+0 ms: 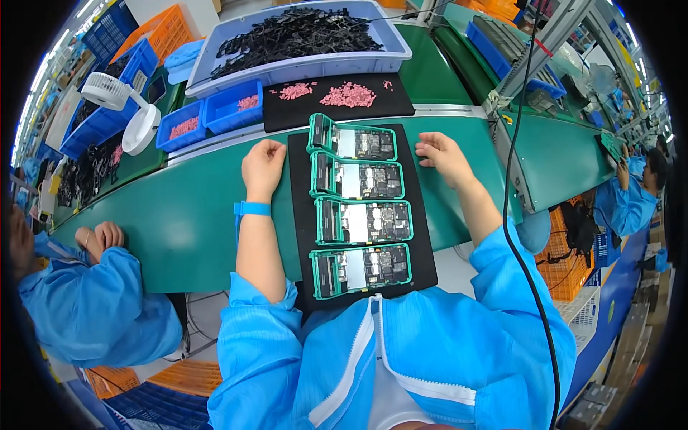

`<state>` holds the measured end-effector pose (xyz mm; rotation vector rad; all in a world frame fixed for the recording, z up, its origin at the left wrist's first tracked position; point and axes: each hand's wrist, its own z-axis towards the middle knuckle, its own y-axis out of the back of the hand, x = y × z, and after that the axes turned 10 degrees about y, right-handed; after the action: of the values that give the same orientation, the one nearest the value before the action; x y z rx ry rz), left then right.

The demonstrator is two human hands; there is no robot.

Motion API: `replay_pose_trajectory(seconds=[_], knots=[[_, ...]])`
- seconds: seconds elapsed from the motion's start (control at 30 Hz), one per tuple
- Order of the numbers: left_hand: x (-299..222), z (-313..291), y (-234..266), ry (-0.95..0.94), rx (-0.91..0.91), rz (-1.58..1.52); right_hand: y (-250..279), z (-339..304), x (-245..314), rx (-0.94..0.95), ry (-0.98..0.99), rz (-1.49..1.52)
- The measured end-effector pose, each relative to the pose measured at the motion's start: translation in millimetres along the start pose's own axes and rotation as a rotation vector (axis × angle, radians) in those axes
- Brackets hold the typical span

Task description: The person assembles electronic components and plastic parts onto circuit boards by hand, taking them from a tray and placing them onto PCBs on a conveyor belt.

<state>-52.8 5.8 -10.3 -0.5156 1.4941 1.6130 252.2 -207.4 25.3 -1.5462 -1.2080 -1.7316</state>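
Several opened electronic devices in green frames (363, 221), with circuit boards and dark parts showing, lie in a column on a black mat (423, 251) in front of me. My left hand (264, 168), with a blue wrist strap (252, 208), is left of the mat beside the upper devices. Its fingers are curled together, and whatever they may hold is hidden. My right hand (446, 159) hovers just right of the mat near the top device (364, 143). Its fingers are loosely bent and apart, with nothing visible in them.
Beyond the mat, small pink pieces (348, 95) lie on a black pad (394, 100); more fill two blue bins (202, 107). A large tub (301, 72) holds black parts. A black cable (510, 193) hangs at right. Another person's hands (100, 236) rest at the left.
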Motion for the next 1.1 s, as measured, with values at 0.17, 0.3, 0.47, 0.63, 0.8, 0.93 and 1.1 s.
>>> replay_pose_trajectory(seconds=[0.17,0.3,0.47,0.63,0.8,0.93,1.1], knots=[[1,1,1,0.016,0.007,-0.003,-5,-3,10,0.006,-0.1,0.217],[-2,-2,2,0.041,0.021,0.004,-5,11,-3,0.037,-0.126,0.27],[5,-4,2,0.044,0.022,-0.016,-41,11,-11,-0.122,0.072,0.238],[5,2,-3,0.026,0.03,0.003,-54,13,-23,-0.17,0.095,0.385],[-3,2,7,0.0,0.0,0.005,-36,-16,-15,-0.346,0.168,0.51],[14,5,0,-0.055,-0.018,0.003,-7,-49,-45,-0.576,0.227,0.581],[5,-4,3,-0.017,0.012,-0.014,68,-91,-78,-1.141,0.35,0.522]])
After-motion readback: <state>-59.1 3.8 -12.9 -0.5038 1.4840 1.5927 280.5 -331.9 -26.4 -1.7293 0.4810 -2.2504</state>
